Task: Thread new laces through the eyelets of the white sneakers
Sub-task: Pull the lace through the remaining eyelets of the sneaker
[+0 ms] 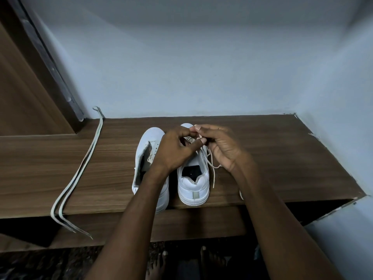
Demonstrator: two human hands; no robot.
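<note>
Two white sneakers stand side by side on a wooden shelf [272,158], heels toward me. The left sneaker [145,158] has no lace and its tongue is loose. Over the right sneaker [193,186] both my hands meet above the eyelets. My left hand [173,150] curls its fingers at the lace on the tongue area. My right hand [220,146] pinches the cream lace [213,170] between thumb and fingers; its loose end hangs down the sneaker's right side. The eyelets under my hands are hidden.
A second long pale lace [80,168] lies folded along the shelf's left part, its ends hanging over the front edge. Walls close the shelf at the back and right. A wooden door frame [30,98] stands at left. Bare feet [159,263] show below.
</note>
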